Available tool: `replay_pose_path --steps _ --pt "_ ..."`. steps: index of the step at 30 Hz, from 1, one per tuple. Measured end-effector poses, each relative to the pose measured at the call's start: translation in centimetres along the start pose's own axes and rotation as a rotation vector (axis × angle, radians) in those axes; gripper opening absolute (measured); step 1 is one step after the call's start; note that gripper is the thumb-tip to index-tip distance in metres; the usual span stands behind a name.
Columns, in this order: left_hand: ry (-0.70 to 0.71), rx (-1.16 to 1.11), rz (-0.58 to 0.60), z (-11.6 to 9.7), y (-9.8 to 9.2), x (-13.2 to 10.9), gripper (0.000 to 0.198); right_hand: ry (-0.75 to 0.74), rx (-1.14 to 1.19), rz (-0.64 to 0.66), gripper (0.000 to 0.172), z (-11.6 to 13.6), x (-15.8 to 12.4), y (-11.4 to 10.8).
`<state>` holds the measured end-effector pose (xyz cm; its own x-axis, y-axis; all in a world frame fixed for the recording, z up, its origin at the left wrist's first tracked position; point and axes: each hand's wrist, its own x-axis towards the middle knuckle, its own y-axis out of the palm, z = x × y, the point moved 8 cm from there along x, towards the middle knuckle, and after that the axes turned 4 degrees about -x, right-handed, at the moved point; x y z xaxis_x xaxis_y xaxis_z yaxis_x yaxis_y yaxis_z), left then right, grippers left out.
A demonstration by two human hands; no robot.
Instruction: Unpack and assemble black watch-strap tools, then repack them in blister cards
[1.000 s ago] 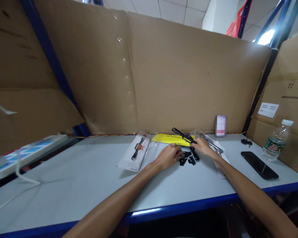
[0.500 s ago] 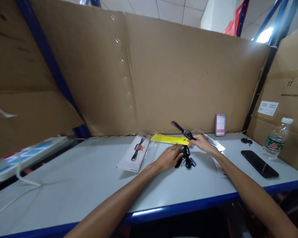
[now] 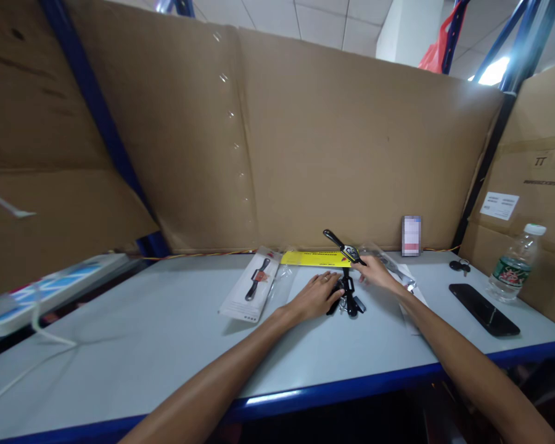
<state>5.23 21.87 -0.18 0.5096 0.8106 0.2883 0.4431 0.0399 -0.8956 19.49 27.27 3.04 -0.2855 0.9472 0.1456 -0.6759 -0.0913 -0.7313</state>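
Note:
A black spokeshave [image 3: 350, 253] is in my right hand [image 3: 374, 272], gripped by one handle. Its other handle points up and left, and its middle part faces me. My left hand [image 3: 318, 297] lies flat on the table with its fingers stretched out, at the left side of a small heap of black metal and plastic parts [image 3: 350, 296]. The fingertips and thumb reach onto the edge of the heap. A yellow printed card [image 3: 305, 258] lies flat behind both hands. Left of them is a white package [image 3: 250, 287] with a picture of a spokeshave.
Clear plastic wrapping [image 3: 380, 254] and a white sheet [image 3: 411, 308] lie by my right forearm. Further right are a black phone [image 3: 484, 309], keys [image 3: 459, 266] and a water bottle [image 3: 513, 268]. Another phone [image 3: 411, 235] leans on the cardboard wall [image 3: 333, 142]. A power strip [image 3: 60, 290] sits far left.
The spokeshave has turned in my right hand, so that more of its middle part shows. My left hand stays by the heap. The view has shifted slightly.

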Motion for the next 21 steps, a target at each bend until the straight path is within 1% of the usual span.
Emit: replay_pose_path --steps 2,3,4,6,7,9,13,17,21 --pt "-0.006 0.010 0.013 -0.2 -0.1 0.0 0.055 0.016 0.018 -0.023 0.029 0.1 -0.1 -0.4" --pt "-0.004 0.011 0.012 -0.3 -0.2 0.0 0.055 0.032 -0.017 -0.035 0.030 0.2 -0.2 -0.8" --pt "0.005 0.008 0.009 -0.5 -0.3 0.0 0.055 0.047 -0.100 -0.066 0.031 0.3 -0.4 -1.4" --pt "0.043 -0.002 0.002 -1.0 -0.5 0.0 0.052 0.073 -0.340 -0.134 0.029 0.7 -0.8 -2.9" --pt "0.068 -0.006 0.002 -1.4 -0.6 0.0 0.051 0.082 -0.454 -0.148 0.028 0.9 -1.1 -3.4" --pt "0.107 -0.005 0.006 -2.1 -0.9 -0.1 0.047 0.101 -0.608 -0.126 0.028 1.2 -1.5 -3.9" --pt "0.130 0.015 -0.012 -3.2 -1.7 -0.3 0.043 0.134 -0.720 -0.043 0.032 1.5 -2.2 -3.6" --pt "0.164 0.042 -0.017 -4.1 -2.3 -0.6 0.039 0.169 -0.759 0.030 0.031 1.6 -2.7 -2.8" --pt "0.192 0.056 -0.018 -4.6 -2.5 -0.6 0.033 0.146 -0.749 0.039 0.030 1.7 -3.1 -1.7"
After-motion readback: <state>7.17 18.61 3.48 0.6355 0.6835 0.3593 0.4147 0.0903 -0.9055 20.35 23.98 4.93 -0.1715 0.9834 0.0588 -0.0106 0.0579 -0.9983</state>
